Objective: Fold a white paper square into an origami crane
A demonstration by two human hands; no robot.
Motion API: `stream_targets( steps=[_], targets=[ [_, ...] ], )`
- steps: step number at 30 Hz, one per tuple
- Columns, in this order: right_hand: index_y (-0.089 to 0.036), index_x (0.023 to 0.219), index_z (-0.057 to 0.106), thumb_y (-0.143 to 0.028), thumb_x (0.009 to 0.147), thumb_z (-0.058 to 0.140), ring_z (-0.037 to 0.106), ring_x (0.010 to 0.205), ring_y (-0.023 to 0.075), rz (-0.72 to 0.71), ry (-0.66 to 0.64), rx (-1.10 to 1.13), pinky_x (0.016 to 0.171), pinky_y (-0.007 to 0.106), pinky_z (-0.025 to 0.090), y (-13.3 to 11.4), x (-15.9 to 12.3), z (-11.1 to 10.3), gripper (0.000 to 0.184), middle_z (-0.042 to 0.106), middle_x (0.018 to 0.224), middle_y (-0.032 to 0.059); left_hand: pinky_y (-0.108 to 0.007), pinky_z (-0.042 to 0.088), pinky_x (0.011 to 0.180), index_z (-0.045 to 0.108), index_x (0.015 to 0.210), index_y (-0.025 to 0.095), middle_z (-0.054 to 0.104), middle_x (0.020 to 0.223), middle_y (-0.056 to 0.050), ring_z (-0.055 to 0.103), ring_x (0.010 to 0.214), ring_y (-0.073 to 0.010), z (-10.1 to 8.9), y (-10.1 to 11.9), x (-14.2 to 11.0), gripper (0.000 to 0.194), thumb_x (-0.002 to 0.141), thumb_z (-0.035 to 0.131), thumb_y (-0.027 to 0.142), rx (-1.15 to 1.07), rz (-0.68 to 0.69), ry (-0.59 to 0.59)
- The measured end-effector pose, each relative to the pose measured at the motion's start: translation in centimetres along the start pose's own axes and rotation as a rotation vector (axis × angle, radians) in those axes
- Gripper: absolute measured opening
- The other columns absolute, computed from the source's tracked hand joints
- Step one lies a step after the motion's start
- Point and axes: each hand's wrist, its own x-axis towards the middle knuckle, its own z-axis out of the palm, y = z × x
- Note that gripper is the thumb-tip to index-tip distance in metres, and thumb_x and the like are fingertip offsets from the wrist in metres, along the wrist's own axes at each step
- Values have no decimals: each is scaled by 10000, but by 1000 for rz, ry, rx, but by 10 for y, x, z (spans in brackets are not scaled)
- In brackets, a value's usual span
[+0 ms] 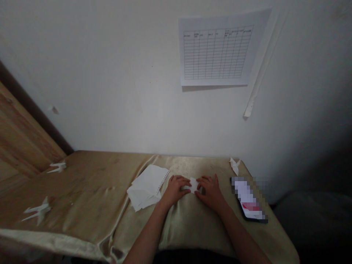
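Observation:
A small folded piece of white paper is between my two hands, just above or on the cloth-covered table. My left hand pinches its left side with thumb and fingers. On the right side, my right hand grips it the same way, with one finger raised. Left of my left hand lies a loose stack of white paper sheets, one with a perforated edge. To the right of my right hand rests a phone, its screen lit and partly blurred out.
Folded paper cranes lie at the left, one near the front and another farther back. A further folded paper shape sits at the back right. Shiny gold cloth covers the table, against a wall bearing a printed chart.

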Motion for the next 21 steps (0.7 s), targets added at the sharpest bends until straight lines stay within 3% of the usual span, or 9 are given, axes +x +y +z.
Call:
stream_targets(
  steps=[5,11,16,21],
  targets=[
    [-252,908,677,-388,827,699,512,1292,295,-2,6,10,1174,682,-3,0,-1,0,160,701,1235,38,-435,285,1135,760,1061,348,725,1236,24,543,1235,-221,-1,4,0,181,892,695,360,1,-12,15],
    [-249,922,679,-429,820,701,525,1269,308,-6,17,-15,1166,691,-4,1,0,3,208,705,1221,53,-450,287,1134,756,1088,352,718,1251,9,537,1251,-246,-1,2,1,262,841,746,438,1,-22,2],
    [-250,919,672,-396,834,679,531,1268,302,-8,28,-28,1172,683,-1,-2,0,2,169,710,1221,41,-443,297,1128,753,1098,356,723,1243,10,546,1240,-249,-1,0,1,310,810,772,469,-5,-3,9],
    [-252,922,667,-365,848,653,544,1254,303,-4,42,-31,1171,692,10,-5,0,0,136,717,1203,46,-442,300,1120,759,1063,364,727,1231,31,553,1228,-236,-3,4,0,228,850,738,444,5,-2,26]
  ],
)
